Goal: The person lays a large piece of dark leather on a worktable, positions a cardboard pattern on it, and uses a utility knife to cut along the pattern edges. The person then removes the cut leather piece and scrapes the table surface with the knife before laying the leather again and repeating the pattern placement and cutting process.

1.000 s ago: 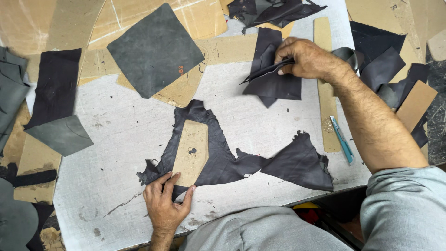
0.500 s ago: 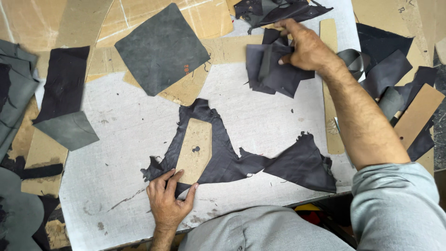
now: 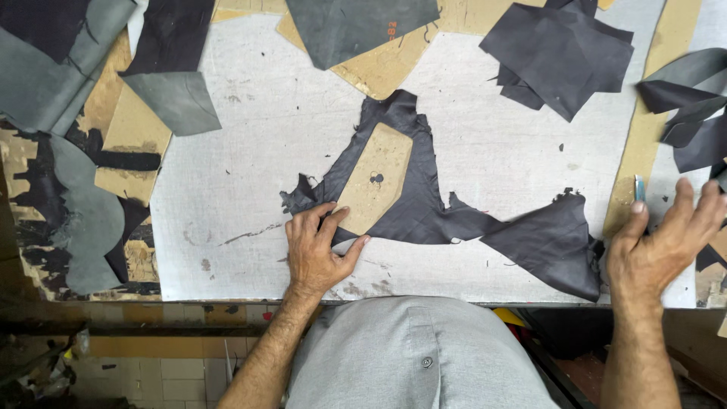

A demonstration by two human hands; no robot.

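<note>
So there's a dark, ragged-edged leather scrap [image 3: 443, 216] lying flat on the pale work board, kind of a three-armed shape with one arm running up toward the top, one frayed tip at the lower left and a wider flap spreading out to the lower right. A tan cardboard pattern piece [image 3: 376, 179] sits on top of its left part, elongated with angled corners and a small hole near the middle, tilted so its long side runs from lower left up to the right.
</note>
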